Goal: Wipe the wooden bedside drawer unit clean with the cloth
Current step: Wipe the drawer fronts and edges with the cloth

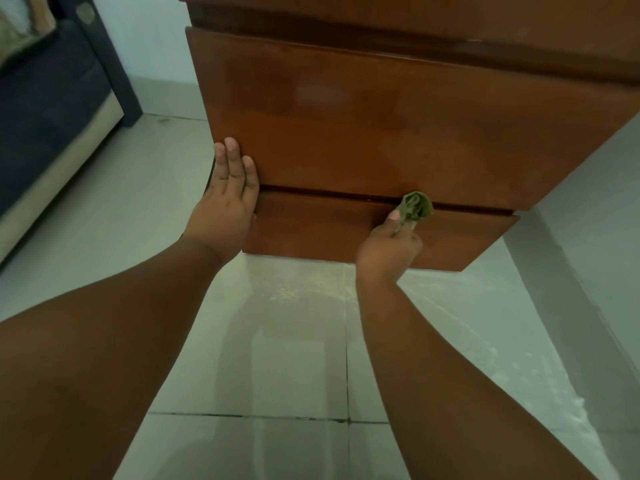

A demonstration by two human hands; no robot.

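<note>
At the far left we see a dark upholstered piece of furniture point(52, 109) with a pale base strip, standing on the pale tiled floor point(277, 358) well apart from the drawer unit. A light wall point(152, 36) runs behind it.

Moving right, our left hand point(225, 199) lies flat against the left edge of the wooden drawer unit point(363, 116), its palm across the dark gap between the upper drawer front point(346, 126) and the lower drawer front point(311, 226). The fingers point(232, 157) are straight and pressed together, pointing up the upper front, and they grip nothing.

The unit fills the middle and upper right of the view, its glossy reddish-brown fronts facing us and its top edge at the far upper side.

Further right, our right hand point(391, 244) is closed around a bunched green cloth point(417, 207). The thumb pinches the cloth against the curled fingers, and the wad sticks out past the fingertips and touches the gap between the two drawer fronts, near the middle of its length. How the hidden fingers lie under the cloth we cannot tell.

Near us, below the unit, the floor tiles show a pale dusty patch point(304, 289) just in front of the lower front.
</note>
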